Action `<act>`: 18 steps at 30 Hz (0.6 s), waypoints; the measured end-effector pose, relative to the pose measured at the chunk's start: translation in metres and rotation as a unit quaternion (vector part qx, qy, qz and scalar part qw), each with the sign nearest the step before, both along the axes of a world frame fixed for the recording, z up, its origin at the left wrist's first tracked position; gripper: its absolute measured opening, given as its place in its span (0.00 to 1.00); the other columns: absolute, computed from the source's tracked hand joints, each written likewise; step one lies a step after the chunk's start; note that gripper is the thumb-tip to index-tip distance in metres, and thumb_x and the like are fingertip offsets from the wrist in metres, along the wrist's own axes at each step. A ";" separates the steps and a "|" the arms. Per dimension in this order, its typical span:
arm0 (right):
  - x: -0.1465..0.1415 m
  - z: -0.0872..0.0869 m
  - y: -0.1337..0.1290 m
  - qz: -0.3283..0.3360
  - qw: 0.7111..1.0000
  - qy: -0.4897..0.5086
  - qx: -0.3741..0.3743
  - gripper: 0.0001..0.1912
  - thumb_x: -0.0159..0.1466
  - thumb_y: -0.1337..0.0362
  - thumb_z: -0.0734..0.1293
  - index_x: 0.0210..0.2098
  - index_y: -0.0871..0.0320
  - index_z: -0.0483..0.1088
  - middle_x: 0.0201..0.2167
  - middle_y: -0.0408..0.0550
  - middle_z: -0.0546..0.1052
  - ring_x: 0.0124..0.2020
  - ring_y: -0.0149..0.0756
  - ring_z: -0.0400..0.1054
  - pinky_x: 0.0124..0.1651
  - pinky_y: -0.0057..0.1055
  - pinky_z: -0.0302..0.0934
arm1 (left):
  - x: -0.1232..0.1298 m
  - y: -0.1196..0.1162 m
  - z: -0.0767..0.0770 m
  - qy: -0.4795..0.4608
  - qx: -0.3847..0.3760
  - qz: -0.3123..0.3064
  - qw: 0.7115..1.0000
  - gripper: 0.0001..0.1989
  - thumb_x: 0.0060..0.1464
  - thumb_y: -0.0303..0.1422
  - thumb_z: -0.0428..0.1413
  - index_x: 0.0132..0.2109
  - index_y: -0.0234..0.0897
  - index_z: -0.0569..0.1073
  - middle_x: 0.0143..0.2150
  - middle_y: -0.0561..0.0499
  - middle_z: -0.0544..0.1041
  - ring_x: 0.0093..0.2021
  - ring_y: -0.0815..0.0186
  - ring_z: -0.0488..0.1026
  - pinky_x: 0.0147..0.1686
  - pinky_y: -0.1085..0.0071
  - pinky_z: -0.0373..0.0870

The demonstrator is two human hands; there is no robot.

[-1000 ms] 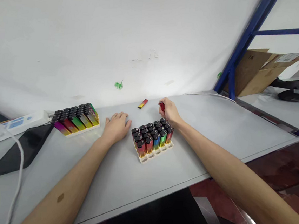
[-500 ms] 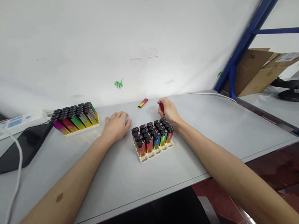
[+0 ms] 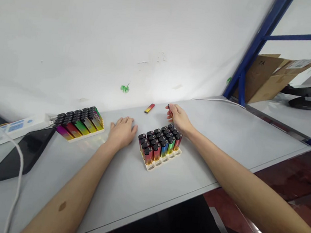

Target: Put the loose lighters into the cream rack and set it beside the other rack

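Observation:
A lighter (image 3: 171, 113) with a dark top is gripped in my right hand (image 3: 180, 117), just behind the nearer rack. My left hand (image 3: 122, 131) lies flat on the table with its fingers spread, holding nothing. Between my forearms stands a cream rack (image 3: 164, 162) filled with upright lighters (image 3: 164, 146) in red, blue and green fading to gold; its front row of slots is bare. One red-and-yellow lighter (image 3: 149, 108) lies on its side near the wall. To the left of my left hand is a second rack (image 3: 86, 135) packed with colourful lighters (image 3: 81, 123).
A black tablet-like slab (image 3: 21, 155) lies at the left, near a white power strip (image 3: 17, 127) and a white cable (image 3: 20, 169). A blue metal frame (image 3: 244, 66) rises at the right, with cardboard boxes (image 3: 269, 79) behind it. The wall (image 3: 96, 45) bounds the table's back.
My right hand has turned the lighter it holds, so its dark top now points up. My left hand stays flat on the table. The view has shifted slightly.

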State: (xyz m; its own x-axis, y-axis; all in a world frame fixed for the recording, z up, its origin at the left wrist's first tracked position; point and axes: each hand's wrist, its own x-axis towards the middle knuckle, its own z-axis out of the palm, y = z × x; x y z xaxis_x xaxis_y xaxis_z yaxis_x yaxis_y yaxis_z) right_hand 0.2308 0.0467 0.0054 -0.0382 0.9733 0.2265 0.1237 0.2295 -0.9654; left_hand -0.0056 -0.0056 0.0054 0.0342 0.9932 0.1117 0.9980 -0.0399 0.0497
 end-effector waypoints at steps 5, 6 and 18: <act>0.032 0.024 -0.031 -0.048 0.980 -0.153 0.117 0.14 0.62 0.51 0.68 0.32 0.57 0.69 0.33 0.46 0.77 0.34 0.34 0.69 0.41 0.34 0.63 | 0.000 0.001 -0.001 0.000 0.002 0.000 1.000 0.25 0.65 0.40 0.39 0.63 0.33 0.64 0.69 0.39 0.63 0.69 0.47 0.57 0.64 0.40 0.55; 0.038 0.033 -0.040 -0.074 0.972 -0.174 0.140 0.14 0.61 0.52 0.70 0.32 0.57 0.70 0.34 0.47 0.77 0.33 0.34 0.69 0.40 0.34 0.63 | 0.000 0.001 -0.001 0.000 0.004 0.000 1.000 0.25 0.65 0.40 0.39 0.63 0.33 0.65 0.69 0.38 0.63 0.69 0.47 0.57 0.64 0.40 0.55; 0.028 0.104 -0.163 0.177 0.954 -0.199 0.137 0.11 0.62 0.54 0.72 0.40 0.53 0.75 0.34 0.47 0.79 0.33 0.37 0.75 0.36 0.35 0.71 | -0.001 0.000 -0.003 -0.009 0.018 -0.010 1.000 0.25 0.65 0.39 0.39 0.62 0.33 0.66 0.68 0.37 0.63 0.69 0.45 0.57 0.63 0.38 0.54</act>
